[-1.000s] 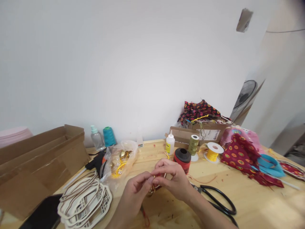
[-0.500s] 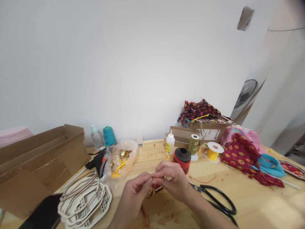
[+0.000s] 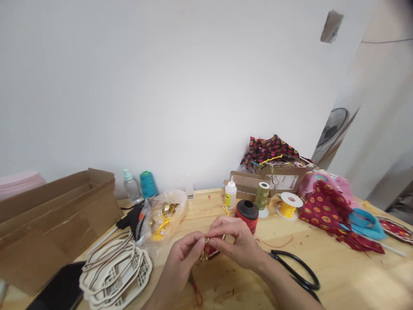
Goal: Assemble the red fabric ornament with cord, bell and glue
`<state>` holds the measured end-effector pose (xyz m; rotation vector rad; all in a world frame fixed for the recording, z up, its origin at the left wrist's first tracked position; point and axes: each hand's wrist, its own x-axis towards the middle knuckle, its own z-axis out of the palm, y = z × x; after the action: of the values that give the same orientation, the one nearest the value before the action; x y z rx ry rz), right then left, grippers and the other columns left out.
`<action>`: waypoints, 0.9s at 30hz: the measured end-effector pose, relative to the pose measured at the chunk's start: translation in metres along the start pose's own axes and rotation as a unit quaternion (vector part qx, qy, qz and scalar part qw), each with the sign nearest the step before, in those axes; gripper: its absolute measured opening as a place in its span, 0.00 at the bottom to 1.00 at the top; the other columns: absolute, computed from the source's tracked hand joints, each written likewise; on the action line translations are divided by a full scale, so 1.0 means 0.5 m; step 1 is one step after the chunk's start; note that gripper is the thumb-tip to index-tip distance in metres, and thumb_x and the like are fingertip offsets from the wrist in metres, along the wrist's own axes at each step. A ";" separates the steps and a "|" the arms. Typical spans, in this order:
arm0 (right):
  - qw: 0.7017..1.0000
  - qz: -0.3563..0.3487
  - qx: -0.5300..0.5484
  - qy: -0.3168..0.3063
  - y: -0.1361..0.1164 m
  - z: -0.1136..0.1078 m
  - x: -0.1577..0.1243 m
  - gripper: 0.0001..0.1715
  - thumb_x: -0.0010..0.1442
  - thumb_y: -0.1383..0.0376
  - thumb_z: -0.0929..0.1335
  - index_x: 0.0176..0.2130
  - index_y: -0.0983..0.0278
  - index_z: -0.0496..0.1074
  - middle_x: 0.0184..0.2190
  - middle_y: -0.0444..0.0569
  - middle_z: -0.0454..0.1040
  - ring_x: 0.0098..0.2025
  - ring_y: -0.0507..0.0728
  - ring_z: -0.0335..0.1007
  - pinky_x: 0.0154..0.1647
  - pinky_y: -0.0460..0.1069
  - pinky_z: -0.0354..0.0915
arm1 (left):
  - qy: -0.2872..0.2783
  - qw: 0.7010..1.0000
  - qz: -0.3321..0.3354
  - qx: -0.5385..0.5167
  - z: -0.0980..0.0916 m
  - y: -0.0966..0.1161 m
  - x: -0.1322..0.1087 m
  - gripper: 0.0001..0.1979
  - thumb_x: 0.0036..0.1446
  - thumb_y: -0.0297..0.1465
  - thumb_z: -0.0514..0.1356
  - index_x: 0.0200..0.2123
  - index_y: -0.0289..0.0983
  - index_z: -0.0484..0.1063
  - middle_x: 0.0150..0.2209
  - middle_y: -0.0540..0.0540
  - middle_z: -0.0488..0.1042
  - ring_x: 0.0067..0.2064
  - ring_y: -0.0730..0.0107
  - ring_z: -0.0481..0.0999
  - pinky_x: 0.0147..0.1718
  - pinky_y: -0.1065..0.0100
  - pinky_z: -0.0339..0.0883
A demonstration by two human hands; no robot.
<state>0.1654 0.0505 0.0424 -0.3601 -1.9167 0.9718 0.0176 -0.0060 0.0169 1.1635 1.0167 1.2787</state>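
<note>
Both my hands meet over the middle of the table, fingertips pinched together. My left hand (image 3: 185, 257) pinches a small gold bell (image 3: 206, 244) at its top. My right hand (image 3: 235, 241) holds the edge of a small dark red piece with a white rim (image 3: 214, 251), right beside the bell; part of it is hidden behind the fingers. More gold shows just below the fingertips, too small to make out. A loop of red cord (image 3: 197, 292) hangs or lies below my left hand. A red-and-black spool (image 3: 247, 214) stands just beyond my right hand.
Black-handled scissors (image 3: 298, 267) lie right of my right forearm. Left are stacked wooden frames (image 3: 112, 275), a bag of gold bells (image 3: 167, 211) and a cardboard box (image 3: 64, 224). Behind stand a glue bottle (image 3: 230, 194) and yellow cord spool (image 3: 287, 209); patterned fabric (image 3: 325, 211) lies right.
My fingers have shifted slightly, so the gold bell and the dark red piece between them show more. My right hand has tilted a little; the rest is unmoved.
</note>
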 end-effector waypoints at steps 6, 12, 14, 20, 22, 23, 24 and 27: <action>0.997 -0.028 -0.069 -0.005 0.001 -0.007 0.000 0.07 0.52 0.71 0.66 0.30 0.68 0.74 0.24 0.49 0.69 0.26 0.50 0.65 0.26 0.44 0.62 | -0.008 0.995 0.027 0.093 0.005 0.022 0.000 0.11 0.52 0.34 0.55 0.32 0.36 0.75 0.26 0.50 0.71 0.31 0.71 0.67 0.33 0.73 0.60; 0.991 -0.057 -0.121 -0.028 -0.001 -0.012 -0.003 0.08 0.54 0.73 0.63 0.32 0.69 0.72 0.26 0.50 0.68 0.29 0.51 0.64 0.29 0.44 0.62 | -0.012 0.994 0.022 0.106 0.007 0.028 0.000 0.14 0.53 0.37 0.53 0.30 0.35 0.76 0.26 0.49 0.73 0.32 0.68 0.67 0.32 0.73 0.60; 0.989 -0.063 -0.127 -0.035 -0.001 -0.012 -0.002 0.08 0.54 0.73 0.63 0.32 0.69 0.72 0.27 0.51 0.68 0.29 0.51 0.64 0.29 0.44 0.62 | -0.012 0.993 0.019 0.117 0.008 0.029 0.001 0.15 0.53 0.37 0.53 0.29 0.35 0.76 0.26 0.49 0.73 0.31 0.69 0.67 0.30 0.73 0.59; 0.988 -0.065 -0.134 -0.028 0.001 -0.011 -0.002 0.08 0.54 0.73 0.63 0.31 0.69 0.72 0.27 0.50 0.68 0.28 0.51 0.64 0.29 0.44 0.62 | -0.009 0.993 0.024 0.117 0.006 0.024 0.004 0.15 0.53 0.37 0.53 0.28 0.35 0.76 0.25 0.49 0.72 0.30 0.70 0.65 0.30 0.73 0.59; 0.988 -0.063 -0.136 -0.027 0.001 -0.010 -0.002 0.08 0.54 0.72 0.63 0.31 0.68 0.72 0.26 0.50 0.68 0.28 0.51 0.64 0.29 0.44 0.62 | -0.006 0.992 0.024 0.122 0.005 0.024 0.003 0.15 0.53 0.37 0.53 0.28 0.34 0.75 0.25 0.49 0.71 0.30 0.69 0.65 0.31 0.72 0.59; 0.988 -0.065 -0.138 -0.025 0.000 -0.010 -0.003 0.08 0.54 0.72 0.63 0.31 0.67 0.71 0.26 0.49 0.68 0.28 0.51 0.64 0.28 0.44 0.62 | -0.005 0.992 0.024 0.126 0.005 0.024 0.003 0.15 0.53 0.37 0.53 0.27 0.34 0.75 0.25 0.49 0.71 0.30 0.69 0.65 0.31 0.72 0.59; 0.988 -0.066 -0.141 -0.022 -0.001 -0.009 -0.003 0.08 0.54 0.72 0.62 0.31 0.67 0.71 0.26 0.49 0.68 0.28 0.51 0.64 0.28 0.44 0.62 | -0.005 0.991 0.024 0.128 0.005 0.024 0.003 0.15 0.53 0.37 0.53 0.27 0.34 0.75 0.24 0.49 0.71 0.30 0.69 0.65 0.31 0.72 0.59; 0.987 -0.073 -0.146 -0.012 -0.003 -0.006 -0.005 0.09 0.55 0.72 0.61 0.30 0.66 0.71 0.25 0.49 0.68 0.27 0.51 0.64 0.28 0.44 0.62 | 0.000 0.992 0.025 0.124 0.007 0.025 0.001 0.14 0.52 0.36 0.54 0.23 0.35 0.74 0.23 0.49 0.69 0.30 0.69 0.64 0.31 0.72 0.59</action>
<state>0.1696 0.0494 0.0429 -0.3722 -2.0801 0.6028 0.0190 -0.0062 0.0298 1.3847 1.1769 1.2154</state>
